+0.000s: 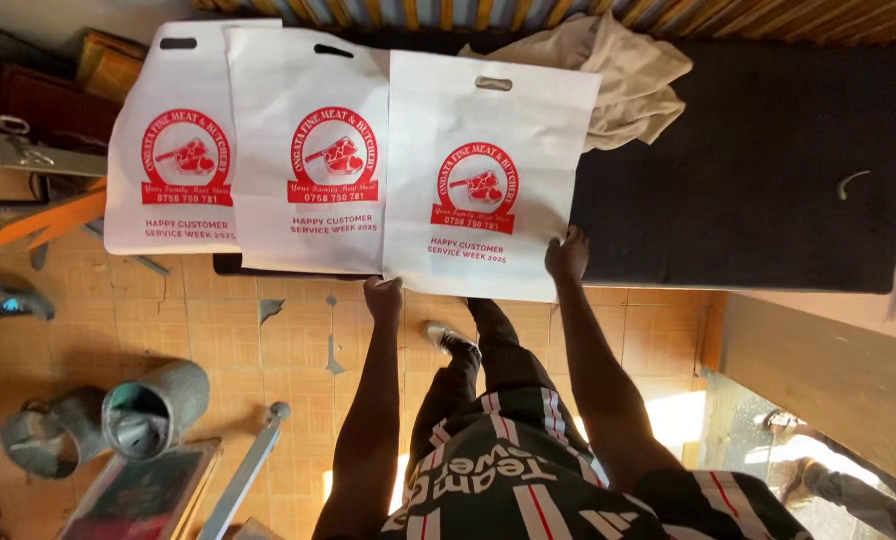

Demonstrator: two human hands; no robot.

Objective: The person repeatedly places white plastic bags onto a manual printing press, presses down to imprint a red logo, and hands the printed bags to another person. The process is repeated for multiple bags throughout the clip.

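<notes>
Here, the person's left hand (383, 298) pinches the lower-left corner of the nearest white carrier bag (483, 175), fingers closed over its bottom edge, and the right hand (568, 255) grips the lower-right corner in the same way, thumb side curled onto the sheet. This bag lies flat at the front edge of a black padded table (768, 170), its bottom edge overhanging towards the person at 6 o'clock and its die-cut handle slot at 12 o'clock, so its long axis runs from 6 to 12, tilted very slightly towards 1. It overlaps the right edge of a second white bag (308, 150) at its 9 o'clock, and that one in turn overlaps a third white bag (173, 140) further along at 9 o'clock; all 3 carry a round red emblem with red lettering below it and point the same way, slots away from the person. The bag looks very light, thin and limp, probably a non-woven sheet that creases and slides easily over the dark cover, so a 2-corner pinch at the bottom edge, or a hold through the handle slot, seems the sensible grip; it appears empty and not fragile. A crumpled beige cloth (618, 75) sits at 1 o'clock, touching the bag's upper right corner. Below the table, at 8 o'clock, a grey metal can (158, 405) rests on the orange tiled floor (218, 340).
</notes>
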